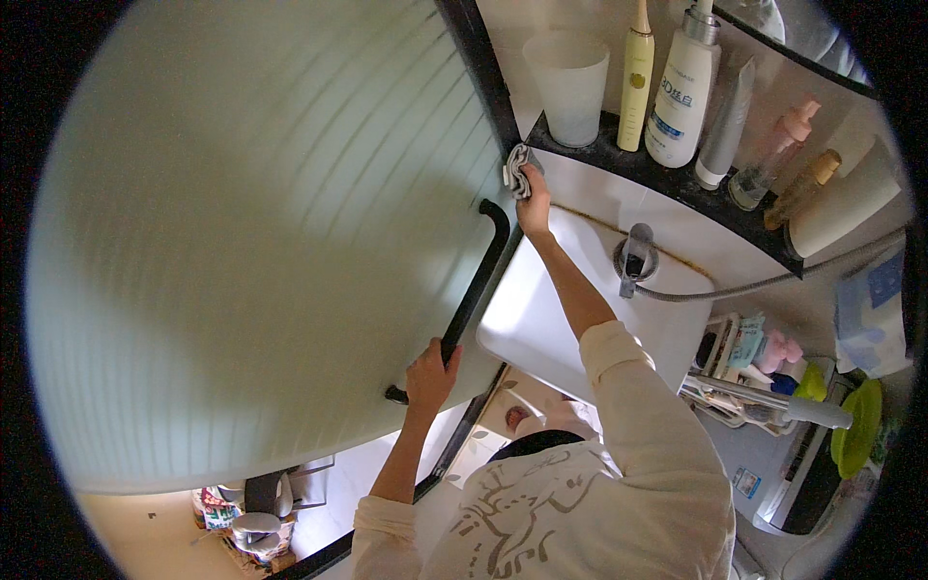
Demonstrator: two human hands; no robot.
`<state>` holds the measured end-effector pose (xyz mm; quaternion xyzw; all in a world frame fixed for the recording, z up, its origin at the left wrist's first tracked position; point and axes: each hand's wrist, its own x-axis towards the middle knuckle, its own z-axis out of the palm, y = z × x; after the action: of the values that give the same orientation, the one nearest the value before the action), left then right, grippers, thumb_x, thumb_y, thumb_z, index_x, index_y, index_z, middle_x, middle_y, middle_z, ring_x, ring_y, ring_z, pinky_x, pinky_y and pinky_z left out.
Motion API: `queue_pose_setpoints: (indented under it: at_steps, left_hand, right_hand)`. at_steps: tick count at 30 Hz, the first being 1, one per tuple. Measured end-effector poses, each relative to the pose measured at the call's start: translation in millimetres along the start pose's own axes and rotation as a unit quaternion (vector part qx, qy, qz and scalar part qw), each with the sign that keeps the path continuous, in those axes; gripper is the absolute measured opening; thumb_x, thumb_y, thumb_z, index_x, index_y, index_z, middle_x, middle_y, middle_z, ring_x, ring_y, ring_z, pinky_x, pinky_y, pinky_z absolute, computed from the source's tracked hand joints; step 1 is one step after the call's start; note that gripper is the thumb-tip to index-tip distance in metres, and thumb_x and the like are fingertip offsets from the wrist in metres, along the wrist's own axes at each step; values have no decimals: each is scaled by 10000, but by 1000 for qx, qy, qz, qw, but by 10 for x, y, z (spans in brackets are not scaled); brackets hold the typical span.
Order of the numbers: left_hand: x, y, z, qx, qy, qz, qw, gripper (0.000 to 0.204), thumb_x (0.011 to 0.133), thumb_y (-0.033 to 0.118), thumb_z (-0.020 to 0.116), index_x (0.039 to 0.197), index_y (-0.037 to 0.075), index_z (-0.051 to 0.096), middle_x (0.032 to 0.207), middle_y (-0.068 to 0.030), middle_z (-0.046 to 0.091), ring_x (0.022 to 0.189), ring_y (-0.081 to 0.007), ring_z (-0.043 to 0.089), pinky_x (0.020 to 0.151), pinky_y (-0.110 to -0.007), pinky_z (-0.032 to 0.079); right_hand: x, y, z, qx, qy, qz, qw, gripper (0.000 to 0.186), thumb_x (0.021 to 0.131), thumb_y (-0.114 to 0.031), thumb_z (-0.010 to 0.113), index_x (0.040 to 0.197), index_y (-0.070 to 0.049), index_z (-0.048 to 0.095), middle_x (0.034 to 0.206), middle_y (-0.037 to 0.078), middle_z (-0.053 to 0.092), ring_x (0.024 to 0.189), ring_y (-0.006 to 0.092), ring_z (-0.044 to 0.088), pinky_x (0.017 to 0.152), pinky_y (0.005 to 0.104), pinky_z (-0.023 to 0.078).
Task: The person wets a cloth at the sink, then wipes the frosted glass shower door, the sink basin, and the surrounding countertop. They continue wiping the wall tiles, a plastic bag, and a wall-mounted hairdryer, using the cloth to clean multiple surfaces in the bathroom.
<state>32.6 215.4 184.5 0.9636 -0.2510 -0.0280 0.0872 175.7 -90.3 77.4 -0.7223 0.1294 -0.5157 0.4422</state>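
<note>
My left hand (430, 375) is wrapped around the lower part of a black bar handle (474, 290) on a large frosted glass door (261, 213). Stretched farther out, my right hand (533, 200) grips a folded grey cloth (519, 172). That cloth touches the black door frame (488, 87) beside the left end of a black shelf (638, 159). Below my right forearm lies a white sink (541, 290) with a chrome faucet (635, 253).
On the shelf stand a frosted cup (570, 87), a yellow electric toothbrush (635, 87), a white pump bottle (683, 92), a grey tube (725, 126) and other bottles. A grey hose (754, 290) runs from the faucet. At right are a washing machine (773, 474) and a green basin (858, 430).
</note>
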Motion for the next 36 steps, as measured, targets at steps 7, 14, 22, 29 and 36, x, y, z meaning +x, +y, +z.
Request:
queue_pose_setpoints:
  at_steps: [7,14,22,29,36]
  left_hand:
    - [29,-29,33,-37,-3,-5,999,334,835,361,525,841,29,492,639,-171,590,578,-354,594,480,-436,473]
    - [26,-80,106,-77,-10,-27,997,328,827,364,542,827,37,507,620,-186,566,573,-372,573,498,-452,438]
    - [29,-87,110,-42,-8,-22,999,328,832,372,527,833,44,509,624,-178,575,575,-360,583,493,-451,453]
    - [-1,-50,60,-21,6,-10,1000,331,832,367,534,833,41,480,621,-169,580,563,-348,595,466,-429,472]
    - [19,-32,31,-36,-9,-6,999,329,839,352,527,860,27,488,650,-185,587,590,-360,600,480,-431,477]
  right_hand:
    - [-464,416,195,-31,-2,288,957,405,664,50,529,1062,-22,547,971,200,595,912,343,571,779,354,446]
    - [-573,437,-339,184,-293,489,800,124,671,28,492,736,-17,587,735,99,584,670,186,543,573,336,437]
    - [-200,8,-287,24,-79,169,982,443,668,71,504,1109,35,504,998,218,583,923,322,576,788,354,451]
    - [-394,364,176,-40,-49,232,971,449,678,-9,579,1118,-20,492,1089,195,543,990,348,526,850,377,417]
    - [-325,805,-42,-123,-292,317,894,296,670,-108,603,940,2,551,850,162,604,789,314,576,688,395,462]
